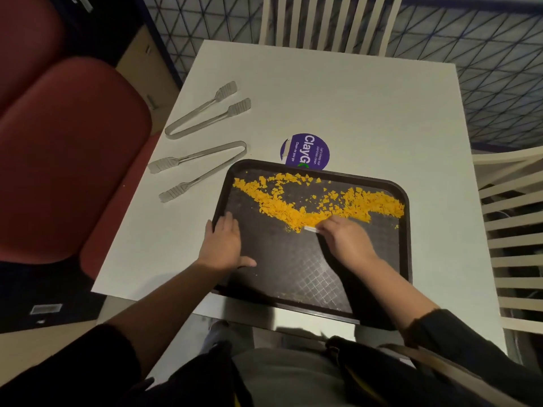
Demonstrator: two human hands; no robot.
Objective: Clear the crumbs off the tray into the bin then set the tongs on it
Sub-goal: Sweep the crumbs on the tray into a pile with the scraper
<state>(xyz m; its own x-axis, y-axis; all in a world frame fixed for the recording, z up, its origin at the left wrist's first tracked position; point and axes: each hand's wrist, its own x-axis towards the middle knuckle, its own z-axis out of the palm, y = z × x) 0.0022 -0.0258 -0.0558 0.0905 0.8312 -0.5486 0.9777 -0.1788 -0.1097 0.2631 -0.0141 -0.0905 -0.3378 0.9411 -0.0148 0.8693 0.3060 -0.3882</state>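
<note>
A dark brown tray (293, 277) lies on the white table, its near edge overhanging the table's front. Orange crumbs (296, 205) spread in a wide band across its far half. My left hand (224, 245) rests flat on the tray's left rim with straight fingers. My right hand (345, 237) pinches a small white flat scraper (311, 229) whose edge touches the near side of the crumb band. Two metal tongs lie on the table left of the tray: the nearer tongs (202, 167) and the farther tongs (205, 111). No bin is in view.
A round purple sticker (305, 149) sits on the table just beyond the tray. A red padded seat (67, 160) stands at the left. Pale slatted chairs stand at the far side (323, 22) and the right (514, 230).
</note>
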